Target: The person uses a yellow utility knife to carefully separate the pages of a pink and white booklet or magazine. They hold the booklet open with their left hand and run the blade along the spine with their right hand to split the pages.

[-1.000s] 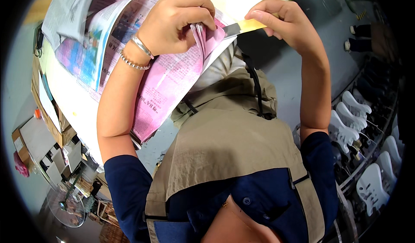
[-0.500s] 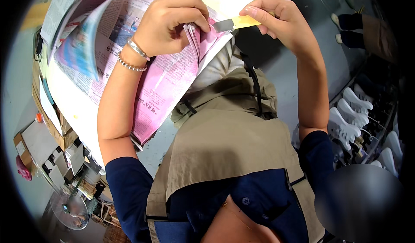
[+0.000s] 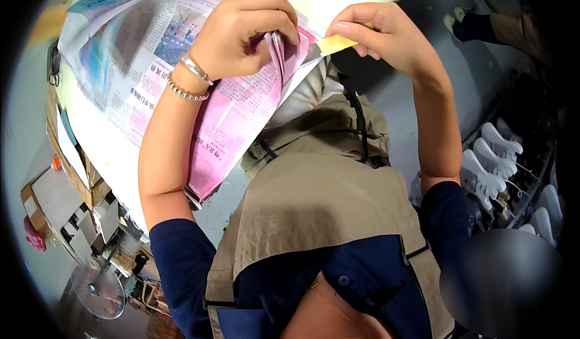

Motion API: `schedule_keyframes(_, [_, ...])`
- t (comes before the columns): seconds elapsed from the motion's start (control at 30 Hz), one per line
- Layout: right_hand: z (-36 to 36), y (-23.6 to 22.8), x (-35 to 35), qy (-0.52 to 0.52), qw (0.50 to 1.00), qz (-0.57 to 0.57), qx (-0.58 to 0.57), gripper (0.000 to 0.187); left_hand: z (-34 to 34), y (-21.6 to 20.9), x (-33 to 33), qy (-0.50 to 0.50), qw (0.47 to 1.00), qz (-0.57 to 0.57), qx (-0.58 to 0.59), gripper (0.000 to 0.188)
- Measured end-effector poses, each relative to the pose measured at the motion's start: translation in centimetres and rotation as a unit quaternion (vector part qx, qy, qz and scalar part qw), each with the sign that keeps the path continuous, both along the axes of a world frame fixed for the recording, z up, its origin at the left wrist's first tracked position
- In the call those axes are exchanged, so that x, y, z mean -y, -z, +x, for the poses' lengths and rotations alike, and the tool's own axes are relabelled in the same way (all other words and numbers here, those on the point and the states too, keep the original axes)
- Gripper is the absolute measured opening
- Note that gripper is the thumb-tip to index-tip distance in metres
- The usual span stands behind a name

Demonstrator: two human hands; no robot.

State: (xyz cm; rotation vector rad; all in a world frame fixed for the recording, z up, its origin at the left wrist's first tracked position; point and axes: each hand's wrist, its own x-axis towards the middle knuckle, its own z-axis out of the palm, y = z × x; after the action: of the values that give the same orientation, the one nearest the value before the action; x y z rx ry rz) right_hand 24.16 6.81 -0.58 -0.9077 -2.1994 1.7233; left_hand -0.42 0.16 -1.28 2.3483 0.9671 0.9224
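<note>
My left hand (image 3: 251,34), wearing a bangle and a beaded bracelet, is closed on the bunched edge of pink newspaper (image 3: 232,124). The folded sheets stand up between its fingers and thumb. In my right hand (image 3: 380,34) I pinch a flat-handled yellow knife (image 3: 338,44). Its grey blade points left and lies at the paper's edge, close to my left fingers; the tip is hidden in or behind the folds. More printed sheets (image 3: 130,73) spread over the white table (image 3: 115,158) to the left of my left forearm.
White hangers (image 3: 489,167) hang at the right. A standing fan (image 3: 96,291) and a cluttered desk (image 3: 57,194) are at the lower left. Another person's legs (image 3: 483,28) show at the upper right.
The lifted newspaper page at the left has swung over and down. My right hand has shifted slightly left, and the knife's blade sits further into the paper's edge.
</note>
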Motion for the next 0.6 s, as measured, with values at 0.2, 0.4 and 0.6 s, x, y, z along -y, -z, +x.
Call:
schedule_keyframes(0.2, [-0.9,-0.5,2.3,0.000,0.996,-0.093,0.002,0.019,-0.3,-0.2,-0.3,0.003,0.991,-0.091,0.100,0.011])
schedule_keyframes(0.4, [-3.4,-0.3,7.4,-0.007,0.981,-0.191,-0.028,0.015,-1.4,1.8,-1.1,0.026,0.948,-0.177,0.263,0.005])
schedule_keyframes(0.6, [-6.4,0.0,12.3,-0.074,0.954,-0.290,-0.031,0.019,-2.4,3.6,-1.8,0.023,0.908,-0.193,0.373,0.028])
